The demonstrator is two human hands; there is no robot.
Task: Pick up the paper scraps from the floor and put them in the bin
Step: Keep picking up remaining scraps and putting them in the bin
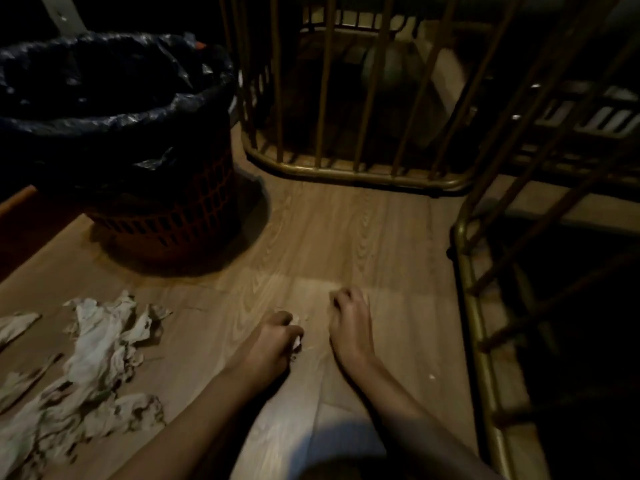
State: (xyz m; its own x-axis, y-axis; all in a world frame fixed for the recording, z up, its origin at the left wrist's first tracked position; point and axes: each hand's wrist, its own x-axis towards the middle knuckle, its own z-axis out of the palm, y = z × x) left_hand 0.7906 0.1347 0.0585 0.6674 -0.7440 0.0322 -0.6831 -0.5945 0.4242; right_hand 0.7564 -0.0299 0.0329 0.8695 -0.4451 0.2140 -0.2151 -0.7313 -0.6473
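Note:
Both hands are down on the wooden floor (346,230). My left hand (273,337) is curled around small white paper scraps (298,341) that show at its fingertips. My right hand (349,320) is closed, knuckles up, with its fingertips on the floor; whether anything is inside it is hidden. A few tiny white bits (306,318) lie between the two hands, and one speck (432,377) lies to the right. The bin (166,202), a red lattice basket lined with a black plastic bag (114,84), stands at the upper left, open at the top.
A heap of crumpled whitish paper or cloth (93,362) covers the floor at the lower left. Brass-coloured metal railings (346,168) close off the far side, and another rail (474,323) runs along the right. The scene is dim.

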